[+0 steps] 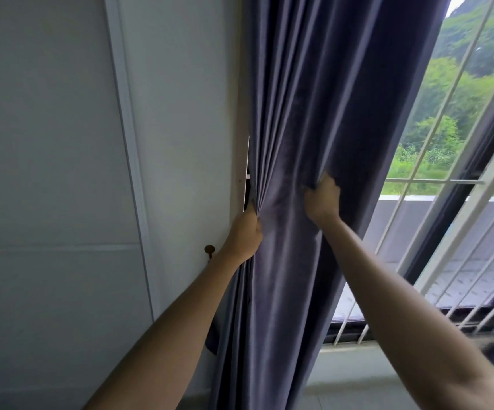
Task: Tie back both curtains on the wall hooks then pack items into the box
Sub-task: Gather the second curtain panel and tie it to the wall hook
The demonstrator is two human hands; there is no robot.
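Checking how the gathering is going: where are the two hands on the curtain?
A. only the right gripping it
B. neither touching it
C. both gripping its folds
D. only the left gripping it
C: the left hand bunches the curtain at its wall-side edge, and the right hand clutches its window-side folds.

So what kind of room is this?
Probably a room in a home, by a window: a long curtain, white window bars with trees outside, and a wall hook.

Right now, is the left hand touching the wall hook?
Apart. In the head view the left hand grips the curtain; bare wall shows between it and the wall hook.
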